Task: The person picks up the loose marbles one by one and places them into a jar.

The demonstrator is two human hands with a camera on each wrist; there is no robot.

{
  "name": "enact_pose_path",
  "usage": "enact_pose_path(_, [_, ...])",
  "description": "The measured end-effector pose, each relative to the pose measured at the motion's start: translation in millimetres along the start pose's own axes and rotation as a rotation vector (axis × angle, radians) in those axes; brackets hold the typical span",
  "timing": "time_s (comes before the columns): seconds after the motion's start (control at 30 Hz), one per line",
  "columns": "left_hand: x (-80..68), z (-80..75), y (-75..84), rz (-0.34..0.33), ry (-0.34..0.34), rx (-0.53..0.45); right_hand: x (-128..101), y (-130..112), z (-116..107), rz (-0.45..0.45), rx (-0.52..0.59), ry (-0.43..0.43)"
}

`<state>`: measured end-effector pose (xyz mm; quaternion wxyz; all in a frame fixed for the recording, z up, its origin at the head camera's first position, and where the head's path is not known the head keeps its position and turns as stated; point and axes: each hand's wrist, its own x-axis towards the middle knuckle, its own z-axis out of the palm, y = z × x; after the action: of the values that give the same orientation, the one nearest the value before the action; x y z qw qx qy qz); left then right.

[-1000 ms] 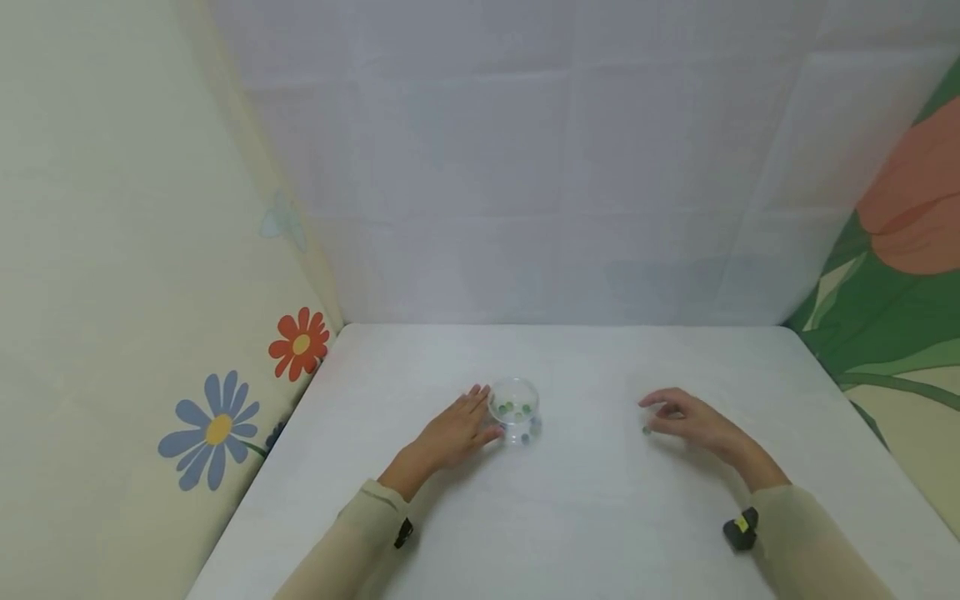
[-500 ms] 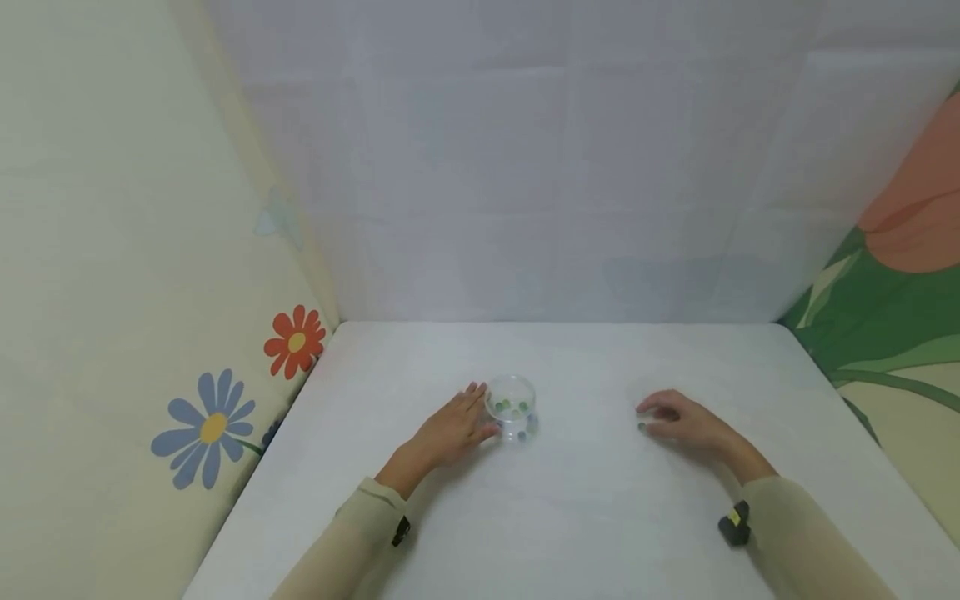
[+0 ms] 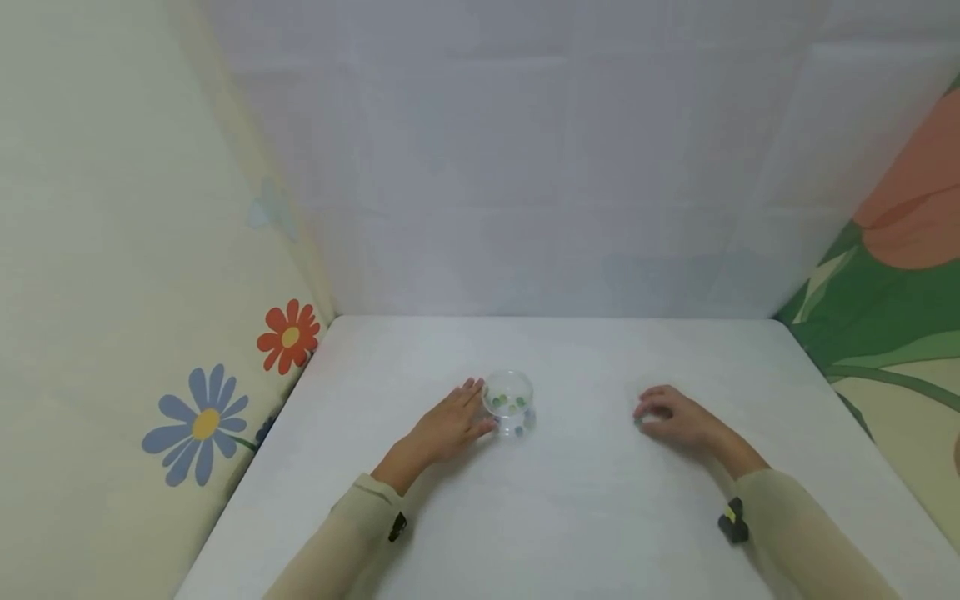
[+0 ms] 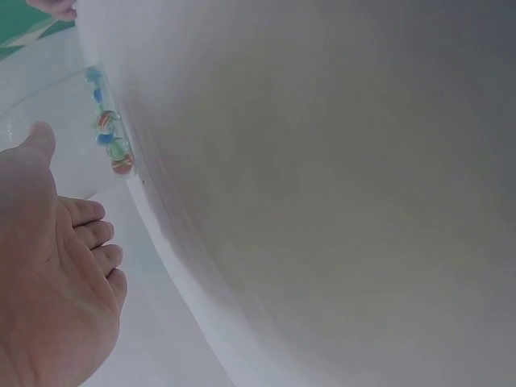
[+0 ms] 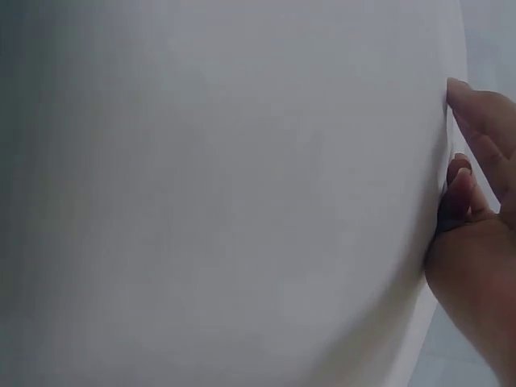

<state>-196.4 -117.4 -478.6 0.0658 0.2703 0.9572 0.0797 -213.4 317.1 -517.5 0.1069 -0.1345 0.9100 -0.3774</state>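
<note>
A clear round bowl (image 3: 530,393) stands on the white table. Inside it lie several glass marbles (image 4: 106,122), blue, green and red-swirled, gathered along its bottom. My left hand (image 3: 444,425) lies at the bowl's left side, fingers extended and thumb apart, with the fingertips right at the wall. To the right of the bowl, my right hand (image 3: 681,422) is low over the table. Its thumb and index finger pinch a small greenish marble (image 3: 637,422), mostly covered by the fingertips. In the right wrist view the fingers (image 5: 460,193) hide the marble.
The white table (image 3: 570,517) reaches back to a pale cloth wall (image 3: 555,183). Flower-printed cloth (image 3: 202,425) hangs on the left, and a green and orange print (image 3: 892,308) on the right. A dark wrist device (image 3: 732,522) sits at the right cuff.
The right thumb and index finger have closed in on the marble, which showed beside the thumb before. The left hand stays by the bowl. The head view has shifted slightly.
</note>
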Motion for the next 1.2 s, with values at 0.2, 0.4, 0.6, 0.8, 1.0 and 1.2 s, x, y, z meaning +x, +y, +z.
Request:
enact_pose_path(0.2, [-2.8, -4.4, 0.9, 0.001, -0.004, -0.017, 1, -1, 0, -0.044, -0.03, -0.001])
enact_pose_path(0.4, [-3.1, -2.6, -0.6, 0.001, -0.001, -0.016, 0, -2, 0, -0.037, -0.037, -0.003])
enact_pose_path(0.6, [-3.4, -2.6, -0.7, 0.001, 0.004, -0.009, -1, -5, -2, -0.026, -0.037, 0.0])
enact_pose_path(0.8, [-3.2, -3.3, -0.8, 0.0, -0.001, 0.005, -2, -10, -3, -0.006, -0.026, -0.007])
enact_pose_path(1.0, [-3.2, -2.8, -0.4, -0.008, -0.007, -0.009, -2, -10, -3, -0.005, 0.002, -0.005])
enact_pose_path(1.2, [-2.0, -0.2, -1.2, -0.005, -0.007, -0.002, -3, -12, -3, 0.014, 0.039, 0.016])
